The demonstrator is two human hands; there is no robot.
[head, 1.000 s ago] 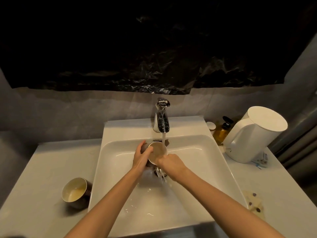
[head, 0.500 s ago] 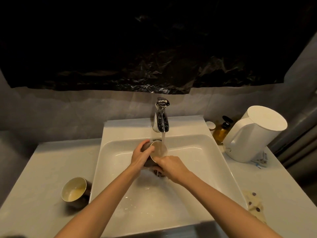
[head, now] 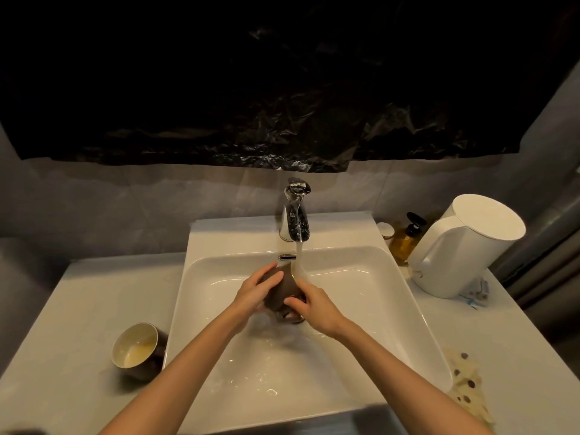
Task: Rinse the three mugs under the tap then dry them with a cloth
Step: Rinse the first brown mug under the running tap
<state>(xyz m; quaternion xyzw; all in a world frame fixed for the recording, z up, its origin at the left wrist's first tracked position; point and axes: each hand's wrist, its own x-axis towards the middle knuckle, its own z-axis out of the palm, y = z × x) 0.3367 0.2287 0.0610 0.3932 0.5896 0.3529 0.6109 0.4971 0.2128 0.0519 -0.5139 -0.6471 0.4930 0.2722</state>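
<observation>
A dark brown mug (head: 284, 288) is held on its side over the white sink (head: 370, 315), its rim turned right into the stream from the chrome tap (head: 295, 222). My left hand (head: 255, 291) wraps its base and wall. My right hand (head: 312, 304) grips the lower part near the rim. A second dark mug (head: 136, 346) with a pale inside lies tipped on the counter left of the sink. A spotted cream cloth (head: 467, 381) lies on the counter at the right. No third mug is in view.
A white kettle (head: 461, 246) stands right of the sink, with an amber pump bottle (head: 406, 237) and a small jar (head: 386, 230) behind it. Black plastic sheeting covers the wall above. The grey counter (head: 62, 324) runs on both sides.
The mug has been turned: its pale inside faced me before, now its dark outer wall faces up. Both hands have shifted slightly lower around it under the stream.
</observation>
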